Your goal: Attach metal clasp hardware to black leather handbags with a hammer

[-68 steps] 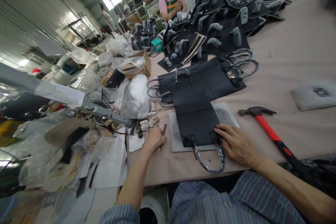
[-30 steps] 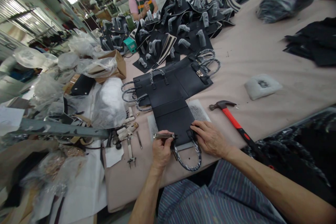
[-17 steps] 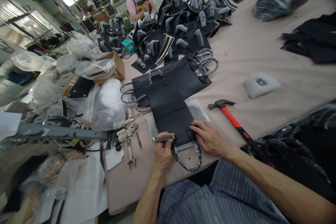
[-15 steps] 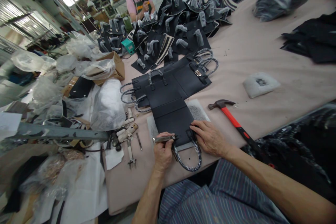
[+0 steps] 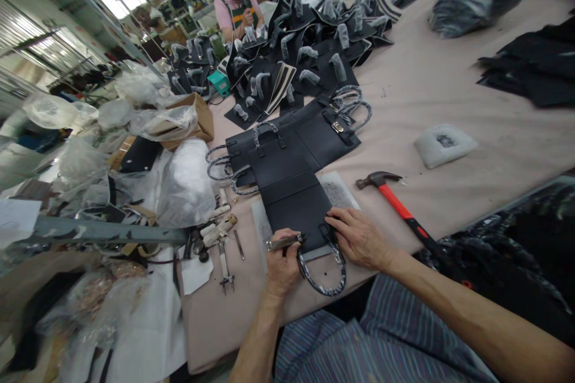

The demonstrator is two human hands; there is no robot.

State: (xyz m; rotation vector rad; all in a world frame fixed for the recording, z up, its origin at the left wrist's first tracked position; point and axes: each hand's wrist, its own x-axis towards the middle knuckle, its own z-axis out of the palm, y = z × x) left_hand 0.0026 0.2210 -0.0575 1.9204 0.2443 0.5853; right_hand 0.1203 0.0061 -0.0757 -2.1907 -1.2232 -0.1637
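A flat black bag panel [image 5: 294, 203] with a plastic-wrapped handle [image 5: 327, 288] at its near edge lies before me on a pale board [image 5: 336, 190]. In my left hand [image 5: 284, 266], the fingers are closed on a slim shiny metal tool [image 5: 283, 243]. Its dark tip is at the panel beside one handle base; the exact kind of tool is too small to make out. Over the panel's right edge, by the other handle base, my right hand [image 5: 362, 239] has its fingers closed on the panel. Part of its grip is hidden.
A claw hammer [image 5: 395, 197] lies to the right, near a plastic-wrapped block [image 5: 444, 145]. Small tools [image 5: 224, 263] lie left of the board. Wrapped bag parts [image 5: 309, 48] are heaped at the back, where a person [image 5: 238, 3] sits. Plastic bags [image 5: 186, 179] crowd the left side.
The metal tool in my left hand has tilted a little, and that hand has shifted slightly right. My right hand keeps its place on the panel. The view has moved slightly.
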